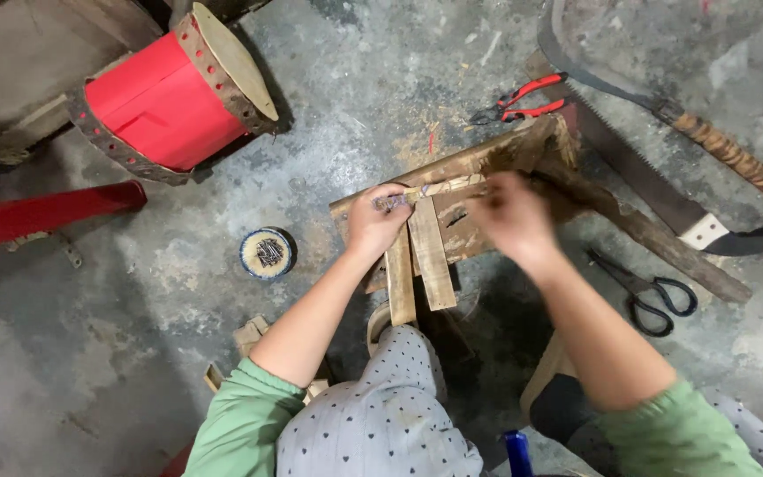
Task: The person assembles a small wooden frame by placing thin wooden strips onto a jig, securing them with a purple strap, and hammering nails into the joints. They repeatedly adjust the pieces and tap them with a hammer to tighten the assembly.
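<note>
Right now your left hand [380,218] pinches a thin strip [439,189] across the wooden block [487,168] on the floor, your blurred right hand [512,216]'s grip unclear; next, steady it.

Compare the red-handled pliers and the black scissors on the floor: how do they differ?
The pliers have red handles and lie above the wooden block, beyond the right hand. The scissors are black all over and lie nearer the person, right of the forearm. The scissors look longer, with looped finger rings, while the pliers have straight grips. Both lie flat on the concrete floor, handles spread, untouched by either hand.
</note>
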